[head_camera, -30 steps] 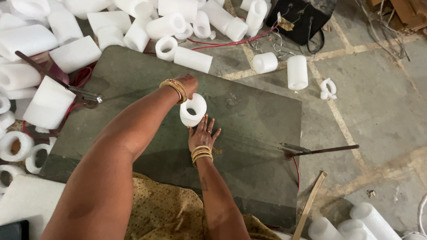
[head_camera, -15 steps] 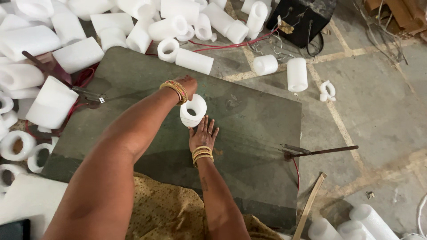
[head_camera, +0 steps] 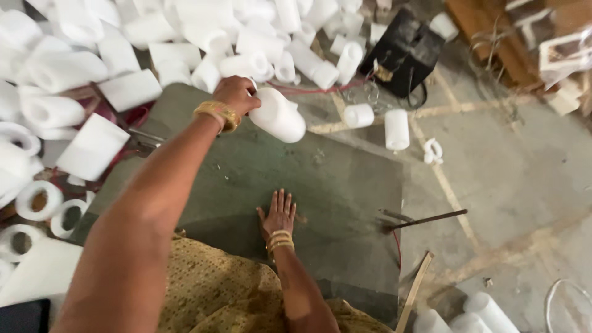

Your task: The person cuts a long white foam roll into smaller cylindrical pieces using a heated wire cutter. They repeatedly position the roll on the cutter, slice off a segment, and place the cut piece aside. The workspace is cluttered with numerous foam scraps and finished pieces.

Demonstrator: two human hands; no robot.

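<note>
**Fingers clamped on a white foam tube, other hand flat on the slab**

Fingers of the left hand (head_camera: 236, 94) are curled tight around one end of a white foam tube (head_camera: 279, 115), which hangs in the air over the far edge of the grey-green slab (head_camera: 333, 197), tilted, its free end pointing toward the slab's far right corner. There are gold bangles on that wrist, and the arm stretches out across the slab's left half.

The right hand (head_camera: 279, 213) is the opposite story: fingers spread and straight, palm pressed flat on the slab, near its middle and closer to the near edge. It grips nothing. Bangles on that wrist too.

Past the slab's far edge and along its left side sits a big messy pile of white foam pieces (head_camera: 185, 37), with tubes, flat blocks and rings all jumbled together. Two short foam cylinders (head_camera: 397, 129) stand on the concrete floor just off the slab's far right corner, with a black box (head_camera: 404, 52) further back behind them. A thin metal rod (head_camera: 425, 219) lies at the slab's right edge, and a wooden stick (head_camera: 414, 290) lies by the near right corner. Patterned yellow cloth (head_camera: 216, 290) covers the slab's near edge.
</note>
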